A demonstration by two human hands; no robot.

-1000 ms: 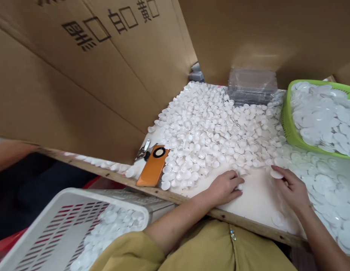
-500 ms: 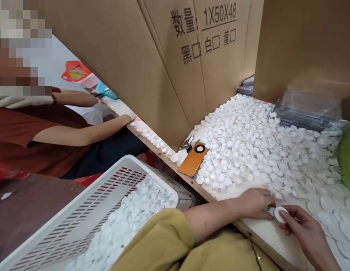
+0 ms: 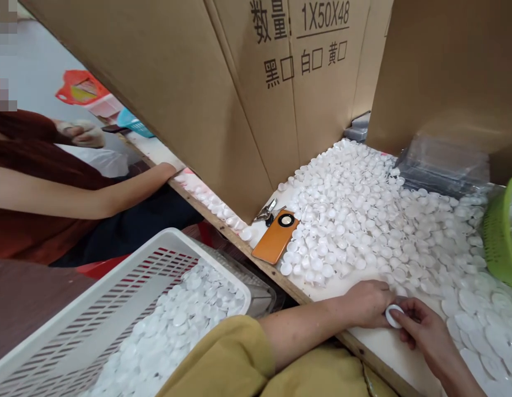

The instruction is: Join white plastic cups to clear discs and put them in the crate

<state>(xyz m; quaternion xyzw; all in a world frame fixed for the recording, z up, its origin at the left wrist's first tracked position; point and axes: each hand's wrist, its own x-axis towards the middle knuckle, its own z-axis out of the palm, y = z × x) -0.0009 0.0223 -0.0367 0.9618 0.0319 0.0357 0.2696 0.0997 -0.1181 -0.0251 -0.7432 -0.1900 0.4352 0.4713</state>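
My right hand [image 3: 425,328] pinches a round white plastic disc [image 3: 392,317] between thumb and fingers, just above the table edge. My left hand [image 3: 370,303] rests on the table against the disc's far side, its fingers curled inward. What those fingers hold is hidden behind the disc and knuckles. Beyond both hands spreads a heap of small white round plastic pieces [image 3: 346,215]. Larger flat white discs [image 3: 473,325] lie to the right of my right hand.
An orange phone [image 3: 274,238] and keys [image 3: 267,210] lie by the cardboard panel [image 3: 239,110]. A white basket [image 3: 94,292] of white pieces stands at lower left. A green basket [image 3: 497,237] stands right; plastic bags [image 3: 446,162] lie behind. A co-worker's arm [image 3: 115,201] reaches the table at left.
My right hand has brought the disc leftward, up against my left hand. The view has shifted slightly right. The co-worker's gloved hand has moved.
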